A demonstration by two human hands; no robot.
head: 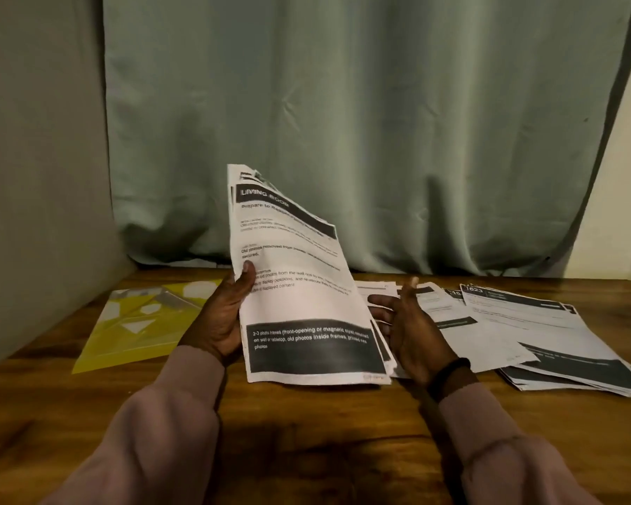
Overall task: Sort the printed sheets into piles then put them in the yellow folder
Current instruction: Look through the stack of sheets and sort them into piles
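Nearest the camera, two sleeves (pixel 168 424) in a pale mauve fabric reach forward over a wooden table (pixel 306 450). The right wrist wears a dark band (pixel 448 377). The left hand (pixel 221 315) grasps a printed sheet (pixel 299 286) by its left edge, thumb pressed on the front of the page, fingers behind; the sheet stands raised and tilted, its top leaning away, its lower edge close above the table (whether it touches the wood cannot be told). Its heading reads "LIVING ROOM" on a black bar. The right hand (pixel 405 329) is released, palm turned inward and fingers spread loosely, just beside the sheet's right edge and gripping nothing. Behind that hand and off to the right, loose printed sheets (pixel 525 329) lie fanned and overlapping on the table. To the left, the yellow folder (pixel 132 322) lies flat, well apart from them. Farthest back hangs a grey-green curtain (pixel 343 122).
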